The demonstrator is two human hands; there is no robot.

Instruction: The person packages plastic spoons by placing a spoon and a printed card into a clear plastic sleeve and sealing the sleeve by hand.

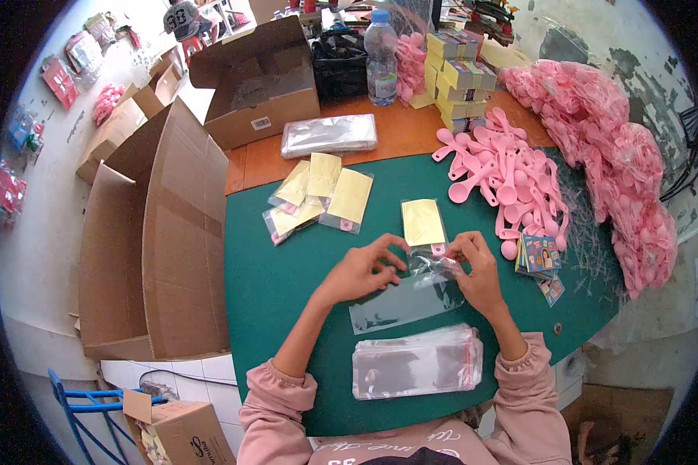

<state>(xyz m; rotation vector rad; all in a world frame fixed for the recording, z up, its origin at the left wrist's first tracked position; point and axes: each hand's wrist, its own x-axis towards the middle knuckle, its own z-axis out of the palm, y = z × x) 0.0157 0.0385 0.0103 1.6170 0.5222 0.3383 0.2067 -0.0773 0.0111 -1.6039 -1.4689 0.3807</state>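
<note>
A clear plastic bag with a yellow card [423, 222] and the pink end of a spoon in it lies on the green table. Its clear lower part [430, 263] is between my two hands. My left hand [367, 270] touches that plastic from the left, fingers spread and curved. On the other side, my right hand [477, 271] pinches the bag's edge near the pink end. Beneath both hands lies a loose clear sheet [399, 304]. Nearer my body is a stack of clear bags [416, 363].
Filled yellow-card bags [350, 200] lie at the left. Pink spoons [508, 174] and small printed cards [539, 256] are at the right. Behind stand a bottle [381, 58], card stacks [461, 77] and a cardboard box [264, 85]. A larger box [182, 240] borders the table.
</note>
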